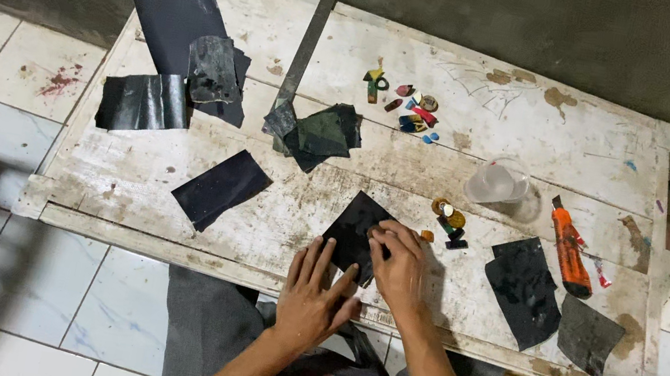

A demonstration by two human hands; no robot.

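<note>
A dark sheet of sandpaper (354, 226) lies near the front edge of a worn white wooden board (493, 124). My left hand (315, 291) lies flat with fingers spread on the sheet's near corner, holding it down. My right hand (400, 266) is curled over the sheet's right side, fingertips pressed down on something small that I cannot make out. A few small coloured pieces (448, 222) sit just right of my right hand.
More dark sandpaper sheets lie at the left (163, 57), middle (314, 132), front left (220, 187) and right (526, 289). A clear plastic cup (497, 183), an orange utility knife (570, 251) and another cluster of small coloured pieces (410, 103) rest on the board. Tiled floor surrounds it.
</note>
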